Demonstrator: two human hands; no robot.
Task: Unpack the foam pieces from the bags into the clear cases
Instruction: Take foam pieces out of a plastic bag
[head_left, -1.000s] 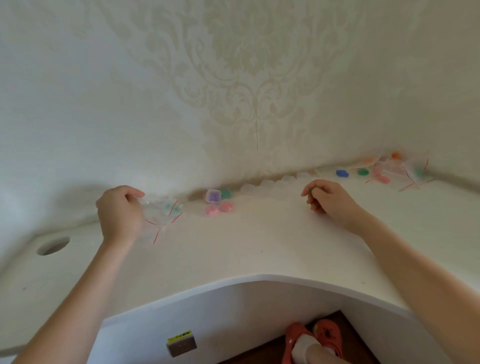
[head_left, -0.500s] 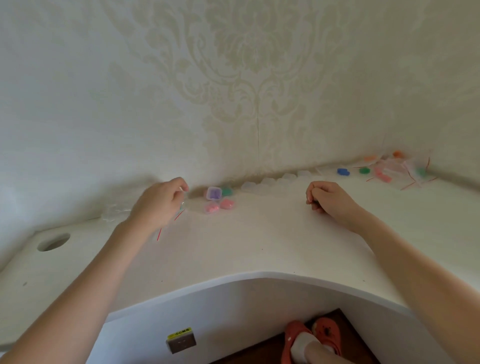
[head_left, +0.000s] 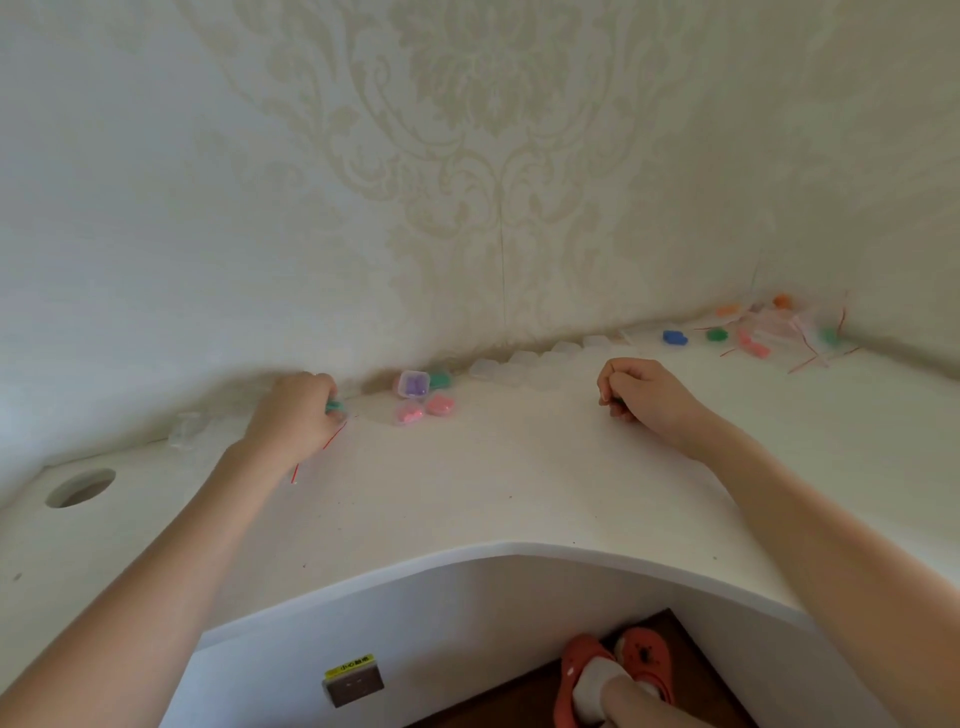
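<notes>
A: What is found at the far left of the tabletop (head_left: 467, 499)?

B: A round cable hole (head_left: 80, 487) is cut there, and some clear plastic (head_left: 187, 428), apparently an emptied bag or case, lies by the wall, probably set out of the working area.

A: How is the left hand (head_left: 293, 415) engaged?

B: Its fingers (head_left: 324, 387) are curled around a green foam piece (head_left: 334, 405), seemingly through a clear bag whose red strip (head_left: 335, 435) shows below the hand. The grip is judged to serve for squeezing the piece out beside the cases.

A: Where are the filled cases?

B: Just right of that hand, near the wall: a purple-filled case (head_left: 414, 385), a green one (head_left: 440, 380) behind it, and two pink ones (head_left: 423, 409) in front. They are grouped, presumably as finished work. A row of empty clear cases (head_left: 540, 361) is lined along the wall further right, within reach of either hand.

A: And the right hand (head_left: 649, 397)?

B: It rests on the tabletop with fingers curled; a trace of green is visible beneath them, but what is held cannot be told.

A: What remains?

B: At the far right, bagged and loose foam pieces (head_left: 748, 340) in blue, green, pink and orange are piled, evidently awaiting unpacking.
</notes>
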